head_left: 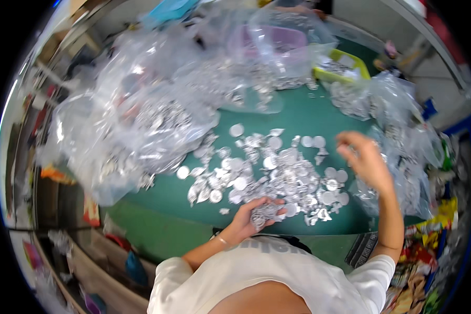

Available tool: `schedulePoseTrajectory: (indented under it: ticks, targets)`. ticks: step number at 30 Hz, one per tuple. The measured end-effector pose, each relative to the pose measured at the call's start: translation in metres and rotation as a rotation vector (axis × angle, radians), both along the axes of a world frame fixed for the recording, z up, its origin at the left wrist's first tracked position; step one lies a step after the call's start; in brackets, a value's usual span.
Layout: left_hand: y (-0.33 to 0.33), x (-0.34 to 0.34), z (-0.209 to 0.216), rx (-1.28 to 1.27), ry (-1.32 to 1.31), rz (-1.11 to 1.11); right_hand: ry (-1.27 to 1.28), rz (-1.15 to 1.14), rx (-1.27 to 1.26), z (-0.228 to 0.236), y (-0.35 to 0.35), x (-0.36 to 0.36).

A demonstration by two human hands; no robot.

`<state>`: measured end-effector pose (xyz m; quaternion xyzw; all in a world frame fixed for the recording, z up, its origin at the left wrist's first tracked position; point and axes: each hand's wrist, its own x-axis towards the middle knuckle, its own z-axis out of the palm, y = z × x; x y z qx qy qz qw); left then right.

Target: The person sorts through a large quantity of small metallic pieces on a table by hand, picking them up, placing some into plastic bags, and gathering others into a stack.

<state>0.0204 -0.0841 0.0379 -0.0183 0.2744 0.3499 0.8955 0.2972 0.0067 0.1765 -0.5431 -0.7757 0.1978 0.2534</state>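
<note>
A loose pile of small silver pieces (pixel 298 175), some flat round discs and others irregular shapes, lies on the green tabletop. At the near edge of this pile my left hand (pixel 246 217) is cupped palm up, its fingers curled round a clump of silver pieces (pixel 265 215). To the right of the pile my right hand (pixel 363 159) is raised over the table, slightly blurred. Its thumb and fingers are apart, and I see nothing between them. Beside that hand lies a clear plastic bag (pixel 397 152) with more silver pieces inside.
Large clear plastic bags (pixel 141 120) of silver pieces cover the left and far left. A purple basin (pixel 293 36) and a yellow-green tray (pixel 361 67) stand at the back. Colourful packets (pixel 418 251) lie at the lower right, and wooden shelving (pixel 102 261) is at the lower left.
</note>
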Motion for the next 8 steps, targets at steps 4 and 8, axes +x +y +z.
schedulePoseTrajectory:
  ticks: [4, 8]
  targets:
    - [-0.012, -0.011, -0.026, 0.046, -0.125, 0.019, 0.139, 0.276, -0.113, -0.084, 0.017, -0.111]
    - [-0.020, -0.027, -0.019, 0.055, -0.120, 0.042, -0.004, 0.276, 0.053, -0.146, 0.049, -0.201]
